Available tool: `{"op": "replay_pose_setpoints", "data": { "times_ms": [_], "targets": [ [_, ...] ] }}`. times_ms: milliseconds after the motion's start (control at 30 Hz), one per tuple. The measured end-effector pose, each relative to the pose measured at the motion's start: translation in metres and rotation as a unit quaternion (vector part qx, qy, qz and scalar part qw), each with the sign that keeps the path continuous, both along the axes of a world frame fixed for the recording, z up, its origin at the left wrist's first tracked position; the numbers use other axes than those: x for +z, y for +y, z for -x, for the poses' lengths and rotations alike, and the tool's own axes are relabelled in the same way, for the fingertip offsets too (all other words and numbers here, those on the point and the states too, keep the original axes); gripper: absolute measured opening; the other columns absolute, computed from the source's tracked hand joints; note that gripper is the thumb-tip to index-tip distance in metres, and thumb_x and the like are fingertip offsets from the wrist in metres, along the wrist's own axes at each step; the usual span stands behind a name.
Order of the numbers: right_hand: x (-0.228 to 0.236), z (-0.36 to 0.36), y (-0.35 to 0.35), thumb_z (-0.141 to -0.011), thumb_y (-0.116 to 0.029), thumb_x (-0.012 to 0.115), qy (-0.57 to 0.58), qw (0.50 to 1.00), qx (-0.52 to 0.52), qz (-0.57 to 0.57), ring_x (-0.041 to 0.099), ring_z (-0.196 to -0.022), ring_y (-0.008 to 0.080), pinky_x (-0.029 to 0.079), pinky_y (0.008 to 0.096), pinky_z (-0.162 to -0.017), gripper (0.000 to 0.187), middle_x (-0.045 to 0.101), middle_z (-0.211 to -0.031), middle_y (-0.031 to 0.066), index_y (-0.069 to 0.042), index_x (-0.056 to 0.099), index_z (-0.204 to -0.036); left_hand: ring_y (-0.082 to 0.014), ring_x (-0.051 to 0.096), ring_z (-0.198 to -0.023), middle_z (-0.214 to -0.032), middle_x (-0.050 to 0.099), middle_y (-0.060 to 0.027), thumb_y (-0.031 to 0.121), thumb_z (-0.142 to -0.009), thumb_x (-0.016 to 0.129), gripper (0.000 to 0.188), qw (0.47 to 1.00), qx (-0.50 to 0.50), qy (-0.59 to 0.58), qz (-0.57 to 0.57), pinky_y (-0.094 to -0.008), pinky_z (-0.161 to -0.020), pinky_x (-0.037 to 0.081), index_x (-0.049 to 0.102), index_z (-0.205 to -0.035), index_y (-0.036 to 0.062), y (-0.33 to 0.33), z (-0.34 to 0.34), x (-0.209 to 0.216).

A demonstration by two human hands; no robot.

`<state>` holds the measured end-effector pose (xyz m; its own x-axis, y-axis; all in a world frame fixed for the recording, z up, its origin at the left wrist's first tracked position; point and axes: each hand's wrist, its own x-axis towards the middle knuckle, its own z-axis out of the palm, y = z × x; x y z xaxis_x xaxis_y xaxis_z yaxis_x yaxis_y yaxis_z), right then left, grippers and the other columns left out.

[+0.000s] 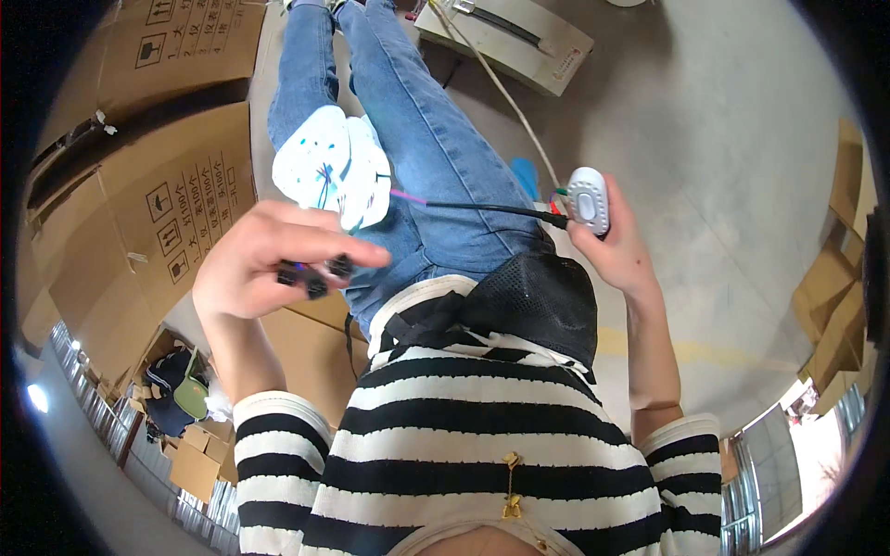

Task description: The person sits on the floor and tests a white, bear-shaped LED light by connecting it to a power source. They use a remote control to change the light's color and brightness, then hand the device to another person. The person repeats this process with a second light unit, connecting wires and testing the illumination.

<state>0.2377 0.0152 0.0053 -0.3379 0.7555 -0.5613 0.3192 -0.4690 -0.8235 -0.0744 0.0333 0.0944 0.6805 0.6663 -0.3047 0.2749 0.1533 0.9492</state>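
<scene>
My right hand point(619, 246) grips a white oval handset point(588, 199) with a raised ring and studs on its face, thumb along its lower edge. From beside it a black cable point(496, 208) stretches left, ending in purplish wires near two rounded white plastic shells point(369, 171). Those shells lie over my jeans-clad thigh, with thin coloured wires on them. Below and left of the shells, my left hand point(269, 259) is curled around small black parts point(315, 275); motion blurs them, so their exact kind is unclear.
Large cardboard boxes point(176, 176) stand close on my left. A beige metal case point(519, 42) with a dark handle lies ahead on the grey floor point(705, 167), with a pale cord point(505, 88) running from it toward my right hand. More cardboard point(834, 287) is at the far right.
</scene>
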Motion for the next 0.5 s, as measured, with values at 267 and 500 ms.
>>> {"op": "replay_pose_setpoints", "data": {
  "times_ms": [267,500],
  "targets": [
    [0.041,0.012,-0.007,-0.064,-0.006,0.051,0.050,0.988,0.147,0.026,0.049,-0.061,0.0162,0.039,0.0257,-0.054,0.037,0.049,-0.075,0.0082,-0.007,0.041,-0.100,-0.0068,0.045,-0.063,-0.080,0.054,-0.0042,0.003,-0.075,0.047,0.022,0.917,0.366,0.144,-0.062,-0.0156,-0.059,0.034,0.056,-0.095,0.0008,-0.003,0.001,-0.014],
    [0.044,0.025,-0.022,-0.062,-0.005,0.052,0.089,0.966,0.241,-0.009,0.052,-0.072,0.0261,0.041,0.0315,-0.060,0.039,0.052,-0.079,0.0124,-0.005,0.039,-0.099,-0.0056,0.043,-0.073,-0.088,0.056,-0.0025,0.008,-0.080,0.046,0.018,0.949,0.232,0.181,-0.109,-0.0187,-0.067,0.035,0.055,-0.094,-0.0010,0.034,-0.040,-0.009]
  ]
}}
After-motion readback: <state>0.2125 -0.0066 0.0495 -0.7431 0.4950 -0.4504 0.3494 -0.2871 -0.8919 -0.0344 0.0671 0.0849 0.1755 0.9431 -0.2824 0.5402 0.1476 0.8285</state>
